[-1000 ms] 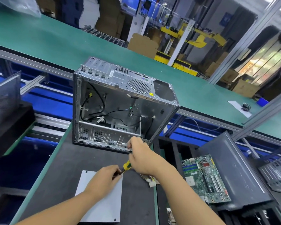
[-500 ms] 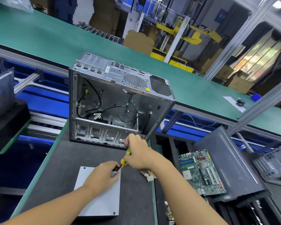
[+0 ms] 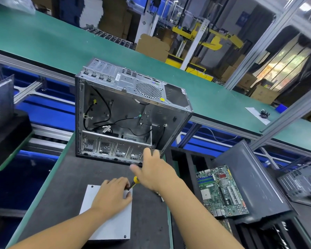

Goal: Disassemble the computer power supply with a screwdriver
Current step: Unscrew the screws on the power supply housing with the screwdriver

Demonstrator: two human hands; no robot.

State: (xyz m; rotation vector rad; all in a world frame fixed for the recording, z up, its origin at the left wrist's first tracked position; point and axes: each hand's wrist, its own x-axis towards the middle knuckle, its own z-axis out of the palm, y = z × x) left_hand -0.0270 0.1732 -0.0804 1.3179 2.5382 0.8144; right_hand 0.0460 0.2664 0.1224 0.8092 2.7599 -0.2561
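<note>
The power supply lies flat on the dark surface as a pale grey box with its broad face up and a screw showing near two of its corners. The left hand rests on its far end, fingers curled round the dark shaft of the screwdriver, whose yellow handle pokes out just beyond the box's far right corner. The right hand is past the power supply and clear of it. Its fingers are stretched out and loosely spread, its thumb is out to the side, and it holds nothing. Its fingertips reach the lower right corner of the open computer case, though the hand is blurred, so actual contact is hard to judge. The case stands beyond the power supply on the same surface, with its open side toward the camera and black cables hanging inside. To the right, below the surface edge, a green motherboard lies against a dark side panel, and a second case sits at the frame's edge. Behind it all runs a green conveyor belt
</note>
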